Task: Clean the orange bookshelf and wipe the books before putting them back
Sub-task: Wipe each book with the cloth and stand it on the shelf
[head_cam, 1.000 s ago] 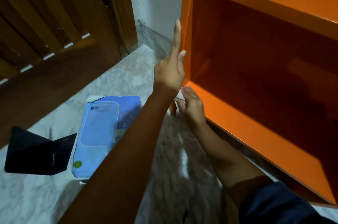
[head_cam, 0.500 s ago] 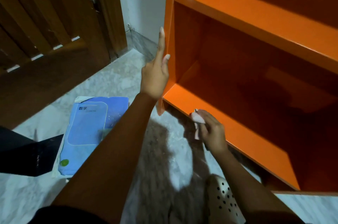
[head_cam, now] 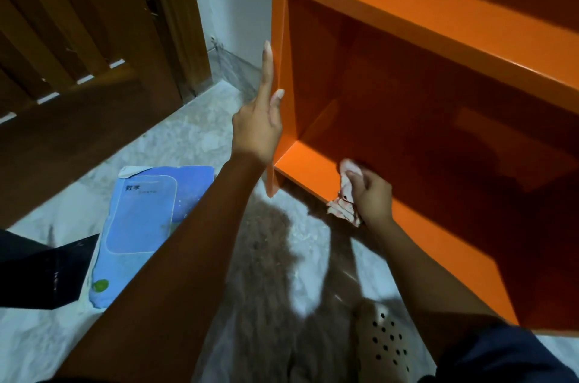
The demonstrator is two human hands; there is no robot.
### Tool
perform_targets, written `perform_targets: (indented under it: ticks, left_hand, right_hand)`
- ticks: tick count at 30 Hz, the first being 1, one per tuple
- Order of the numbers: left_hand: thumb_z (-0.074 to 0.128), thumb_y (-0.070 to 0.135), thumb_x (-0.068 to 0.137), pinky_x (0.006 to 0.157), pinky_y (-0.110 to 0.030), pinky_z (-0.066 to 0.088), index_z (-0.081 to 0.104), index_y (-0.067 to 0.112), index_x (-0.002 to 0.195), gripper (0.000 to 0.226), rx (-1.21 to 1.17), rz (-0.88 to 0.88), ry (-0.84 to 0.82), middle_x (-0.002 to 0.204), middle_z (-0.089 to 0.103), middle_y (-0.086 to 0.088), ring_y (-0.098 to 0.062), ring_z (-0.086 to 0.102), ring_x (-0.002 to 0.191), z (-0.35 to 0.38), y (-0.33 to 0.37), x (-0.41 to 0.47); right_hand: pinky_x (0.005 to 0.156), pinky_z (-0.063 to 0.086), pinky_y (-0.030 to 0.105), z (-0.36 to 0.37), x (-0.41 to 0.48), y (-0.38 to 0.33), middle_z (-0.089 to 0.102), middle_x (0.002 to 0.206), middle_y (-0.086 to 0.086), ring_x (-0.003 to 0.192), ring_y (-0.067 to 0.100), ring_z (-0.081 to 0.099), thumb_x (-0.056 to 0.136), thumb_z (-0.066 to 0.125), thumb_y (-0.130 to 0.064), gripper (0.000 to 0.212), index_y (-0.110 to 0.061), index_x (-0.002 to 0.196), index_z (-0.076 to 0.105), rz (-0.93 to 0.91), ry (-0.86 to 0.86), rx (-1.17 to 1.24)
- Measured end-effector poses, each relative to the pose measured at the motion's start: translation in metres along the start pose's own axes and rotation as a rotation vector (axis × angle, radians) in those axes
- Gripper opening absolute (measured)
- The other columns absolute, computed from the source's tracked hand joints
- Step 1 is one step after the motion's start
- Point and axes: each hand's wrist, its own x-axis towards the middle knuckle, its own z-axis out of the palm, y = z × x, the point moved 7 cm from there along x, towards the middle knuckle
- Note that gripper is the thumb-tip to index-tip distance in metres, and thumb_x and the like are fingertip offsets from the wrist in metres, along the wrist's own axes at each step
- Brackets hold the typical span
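The orange bookshelf (head_cam: 407, 16) fills the right half of the view, its compartments bare. My left hand (head_cam: 260, 122) lies flat against the outer face of its left side panel, fingers straight and pointing up. My right hand (head_cam: 371, 194) is shut on a pale pink-white cloth (head_cam: 344, 191) and presses it on the front edge of the bottom shelf board, near the left corner. A blue book (head_cam: 141, 226) lies flat on the marble floor to the left of my left forearm.
A dark flat object (head_cam: 40, 276) lies on the floor beside the blue book. A brown wooden slatted door (head_cam: 78, 54) stands at the left, with a white wall behind the shelf. A beige perforated shoe (head_cam: 385, 348) shows at the bottom.
My right hand with the cloth has slid right along the bottom shelf's front edge, away from the corner. My left hand stays on the side panel. The camera has shifted.
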Motion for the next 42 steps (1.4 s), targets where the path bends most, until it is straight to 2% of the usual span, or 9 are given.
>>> perform_targets:
  ticks: [3, 9, 15, 17, 23, 28, 34, 39, 42]
  left_hand:
    - [0.032, 0.029, 0.102, 0.065, -0.030, 0.039, 0.005, 0.025, 0.150, 0.055, -0.021, 0.023, -0.011, 0.065, 0.048, 0.001, -0.017, 0.051, 0.058, 0.000, -0.002, 0.000]
    - [0.036, 0.016, 0.100, 0.051, -0.016, 0.032, 0.011, 0.027, 0.149, 0.055, -0.190, 0.027, -0.017, 0.062, 0.046, -0.008, -0.008, 0.040, 0.048, 0.001, -0.001, -0.007]
    - [0.042, 0.001, 0.088, 0.091, -0.020, 0.046, 0.065, 0.008, 0.117, 0.038, -0.219, -0.154, -0.126, 0.108, 0.068, -0.011, -0.018, 0.063, 0.102, -0.026, -0.072, -0.032]
    - [0.044, 0.005, 0.089, 0.092, -0.020, 0.041, 0.067, 0.006, 0.113, 0.033, -0.154, -0.299, -0.120, 0.113, 0.067, -0.012, -0.022, 0.061, 0.108, -0.045, -0.112, -0.049]
    - [0.038, 0.031, 0.076, 0.097, -0.032, 0.038, 0.062, 0.000, 0.117, 0.057, -0.012, -0.667, -0.002, 0.120, 0.062, -0.019, -0.033, 0.055, 0.114, -0.119, -0.213, -0.114]
    - [0.048, 0.029, 0.096, 0.102, -0.036, 0.033, 0.034, 0.006, 0.142, 0.053, 0.041, -0.935, -0.161, 0.138, 0.045, -0.025, -0.036, 0.043, 0.127, -0.131, -0.275, -0.163]
    - [0.046, 0.026, 0.098, 0.097, -0.039, 0.040, 0.038, 0.008, 0.139, 0.046, -0.084, -0.957, -0.186, 0.130, 0.054, -0.024, -0.038, 0.051, 0.119, -0.124, -0.290, -0.176]
    - [0.056, 0.022, 0.093, 0.063, -0.018, 0.046, 0.055, 0.013, 0.123, 0.031, -0.206, -0.843, 0.017, 0.085, 0.064, -0.007, -0.022, 0.059, 0.079, -0.141, -0.281, -0.171]
    - [0.057, 0.024, 0.093, 0.069, -0.025, 0.051, 0.051, 0.018, 0.129, 0.038, -0.337, -0.838, 0.042, 0.083, 0.062, -0.001, -0.015, 0.060, 0.077, -0.145, -0.277, -0.167]
  right_hand:
    - [0.083, 0.043, 0.016, 0.028, -0.015, -0.024, 0.068, 0.108, -0.002, 0.098, 0.006, 0.060, 0.090, 0.057, -0.011, 0.021, -0.011, 0.106, 0.070, -0.172, -0.114, 0.074]
    - [0.081, 0.043, 0.007, 0.070, -0.070, -0.072, 0.068, 0.105, -0.003, 0.093, -0.004, 0.059, 0.092, 0.057, -0.011, 0.022, -0.019, 0.109, 0.069, -0.242, -0.384, 0.243]
    - [0.077, 0.047, 0.008, 0.128, -0.110, -0.090, 0.063, 0.105, -0.007, 0.086, -0.020, 0.057, 0.093, 0.053, -0.004, 0.021, -0.008, 0.110, 0.064, -0.101, -0.477, 0.425]
    - [0.075, 0.045, 0.005, 0.154, -0.121, -0.094, 0.065, 0.103, -0.012, 0.088, -0.014, 0.059, 0.095, 0.054, -0.015, 0.017, -0.020, 0.109, 0.063, -0.015, -0.551, 0.414]
    - [0.069, 0.042, 0.006, 0.207, -0.132, -0.120, 0.065, 0.100, 0.008, 0.093, 0.016, 0.058, 0.095, 0.053, -0.017, 0.019, -0.006, 0.105, 0.064, 0.104, -0.478, 0.460]
    - [0.072, 0.045, 0.035, 0.224, -0.119, -0.128, 0.064, 0.084, 0.012, 0.082, 0.026, 0.059, 0.098, 0.045, -0.034, 0.036, -0.005, 0.085, 0.062, 0.076, -0.383, 0.263]
    - [0.047, 0.037, 0.007, 0.224, -0.119, -0.131, 0.054, 0.054, -0.009, 0.045, -0.008, 0.050, 0.095, 0.050, -0.027, 0.039, -0.015, 0.058, 0.052, 0.197, -0.364, 0.422]
    - [0.049, 0.038, 0.015, 0.228, -0.120, -0.130, 0.053, 0.060, -0.004, 0.057, 0.004, 0.048, 0.093, 0.053, -0.029, 0.035, -0.006, 0.067, 0.054, 0.209, -0.311, 0.476]
    - [0.050, 0.041, 0.014, 0.225, -0.121, -0.140, 0.054, 0.061, -0.004, 0.054, 0.000, 0.049, 0.093, 0.053, -0.018, 0.026, -0.006, 0.069, 0.056, 0.179, -0.296, 0.552]
